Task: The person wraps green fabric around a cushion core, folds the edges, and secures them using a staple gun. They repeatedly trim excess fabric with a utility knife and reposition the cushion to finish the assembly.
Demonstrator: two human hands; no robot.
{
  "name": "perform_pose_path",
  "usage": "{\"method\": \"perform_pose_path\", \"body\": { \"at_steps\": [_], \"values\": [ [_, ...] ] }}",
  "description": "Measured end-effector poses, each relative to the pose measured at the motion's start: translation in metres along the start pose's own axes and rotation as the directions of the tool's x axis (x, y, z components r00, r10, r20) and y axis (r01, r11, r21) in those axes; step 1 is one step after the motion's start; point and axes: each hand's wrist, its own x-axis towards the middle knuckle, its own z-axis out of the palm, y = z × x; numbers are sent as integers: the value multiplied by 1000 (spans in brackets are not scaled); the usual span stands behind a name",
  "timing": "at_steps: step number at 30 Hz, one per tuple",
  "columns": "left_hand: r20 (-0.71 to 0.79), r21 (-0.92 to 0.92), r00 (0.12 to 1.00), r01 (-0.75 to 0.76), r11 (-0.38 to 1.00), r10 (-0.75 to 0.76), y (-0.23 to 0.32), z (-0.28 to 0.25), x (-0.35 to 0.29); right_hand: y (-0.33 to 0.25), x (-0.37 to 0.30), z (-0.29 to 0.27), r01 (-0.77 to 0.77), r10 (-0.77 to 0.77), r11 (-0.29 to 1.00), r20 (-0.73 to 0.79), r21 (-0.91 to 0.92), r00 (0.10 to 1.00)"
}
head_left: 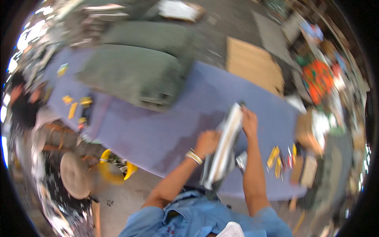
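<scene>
Blue shirt (189,219) is seen nearest, just off the near edge of the table (142,138). Above that edge, right of its middle, a striped cloth (225,146) is held slantwise. Its upper end is pinched between the fingers of the right hand (248,120); its left side is grasped by the curled, blurred fingers of the left hand (207,143), above whose wrist a bracelet (194,157) is worn. Beside the right forearm, a pale packet (241,161) is laid. Near the right end, yellow-handled tools (273,157) are spread, with a carton (310,132) placed beyond them. Toward the far edge, left of the middle, green fabric (130,75) is piled. Off the left end, a co-worker (25,108) is seen; off the near edge, a stool (74,175) is placed.
</scene>
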Motion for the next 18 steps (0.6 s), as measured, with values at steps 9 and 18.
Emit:
{"method": "perform_pose_path", "body": {
  "at_steps": [9,18],
  "values": [
    [33,-307,999,42,951,-34,27,21,86,-20,-17,-37,-215,218,964,-1,153,976],
    [103,-342,994,-8,940,45,72,57,108,20,-18,-63,-198,208,926,2,321,978]
  ]
}}
